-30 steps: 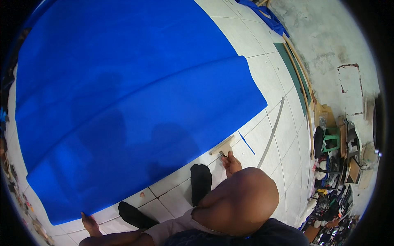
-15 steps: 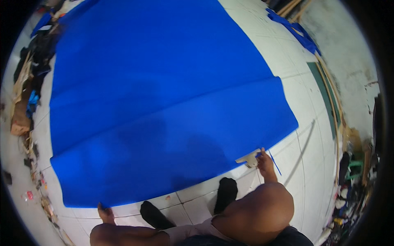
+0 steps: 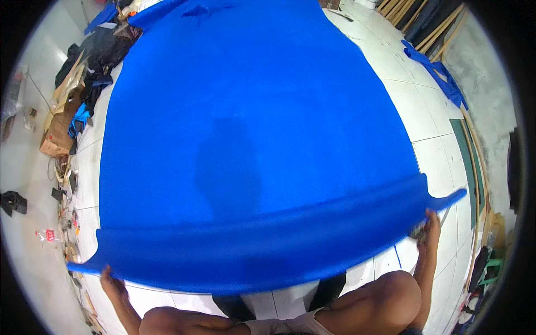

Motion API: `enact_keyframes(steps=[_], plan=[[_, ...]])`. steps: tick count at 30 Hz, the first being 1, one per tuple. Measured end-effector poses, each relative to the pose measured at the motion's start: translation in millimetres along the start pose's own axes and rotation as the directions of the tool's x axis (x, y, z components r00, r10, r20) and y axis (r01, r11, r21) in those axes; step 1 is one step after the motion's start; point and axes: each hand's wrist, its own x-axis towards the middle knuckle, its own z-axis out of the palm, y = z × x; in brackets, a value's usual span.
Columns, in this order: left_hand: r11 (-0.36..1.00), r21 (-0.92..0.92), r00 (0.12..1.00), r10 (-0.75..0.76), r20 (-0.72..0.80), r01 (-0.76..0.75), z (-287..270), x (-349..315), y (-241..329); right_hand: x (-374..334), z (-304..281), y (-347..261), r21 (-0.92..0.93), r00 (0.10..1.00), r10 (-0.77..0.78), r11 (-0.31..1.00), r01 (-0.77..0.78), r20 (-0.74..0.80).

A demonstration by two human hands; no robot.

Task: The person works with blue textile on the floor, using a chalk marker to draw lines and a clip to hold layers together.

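Note:
A wide sheet of blue fabric (image 3: 301,117) spreads over the tiled floor in front of me. Its near edge is lifted and sags in a long curve between my hands. At the left corner, my left hand (image 3: 114,286) is closed on the fabric's edge, fingertips partly hidden. My right hand (image 3: 430,230) grips the edge near the right corner, whose tip sticks out past it. A greyish tool (image 3: 417,230) sits in or against the right hand, mostly hidden by fabric and blurred, so its kind cannot be made out.
My knees (image 3: 385,298) and black-socked feet (image 3: 233,307) are just behind the lifted edge. Dark cloth (image 3: 109,53) and a cardboard box (image 3: 56,137) line the left side. Along the right wall are wooden sticks (image 3: 477,151), blue scraps (image 3: 441,75) and a green stool (image 3: 491,271).
Both hands have moved outward, and the near edge has risen off the floor with them. The crosswise fold in the sheet has smoothed out. The view has tilted up slightly.

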Motion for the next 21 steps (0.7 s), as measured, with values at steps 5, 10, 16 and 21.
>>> enact_keyframes(steps=[5,10,16,21], plan=[[0.968,0.086,0.972,0.235,0.017,-0.236,145.3,134.5,36.8,140.7,126.2,-29.8,-0.201,0.957,-0.255,0.953,0.226,-0.137],[0.356,0.651,0.707,0.572,0.416,-0.671,228.4,104.8,-45.5,106.4,211.3,40.5,-0.677,0.746,-0.542,0.383,0.629,0.387],[0.016,0.610,0.554,0.439,0.707,-0.792,198.7,-19.4,-143.0,-19.4,201.7,106.0,-0.555,0.481,-0.430,-0.056,0.830,0.764],[0.067,0.667,0.661,0.236,0.712,-0.742,219.1,-5.1,-142.9,24.6,217.7,122.4,-0.517,0.518,-0.378,0.114,0.848,0.767]])
